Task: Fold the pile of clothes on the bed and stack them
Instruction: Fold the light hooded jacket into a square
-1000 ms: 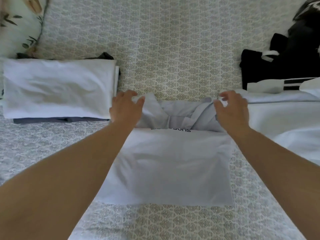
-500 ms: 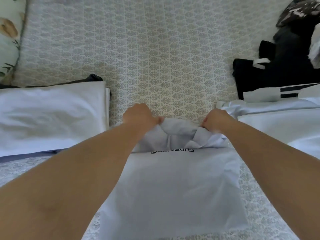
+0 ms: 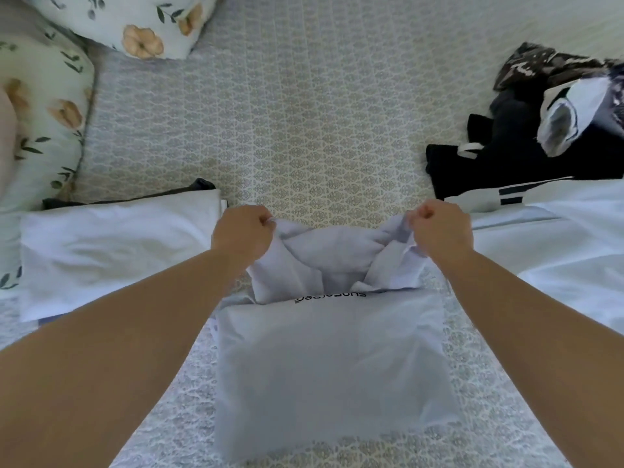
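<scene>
Nearest the viewer, a pale blue T-shirt [image 3: 332, 373] lies flat on the patterned bedspread [image 3: 304, 130], its near half smooth, a line of dark lettering across its middle. At its far end the cloth is bunched and raised. The left hand [image 3: 241, 236] is fisted on the left corner of that bunched end; the right hand [image 3: 439, 231] is fisted on the right corner, both with fingers curled round the fabric. Left of the T-shirt, just beside the left hand, a stack of folded clothes [image 3: 114, 251] topped by a white piece. On the right, a white garment [image 3: 560, 251] spread flat. Beyond it, a heap of dark clothes [image 3: 506, 157]. At far left, two floral pillows [image 3: 44, 106].
</scene>
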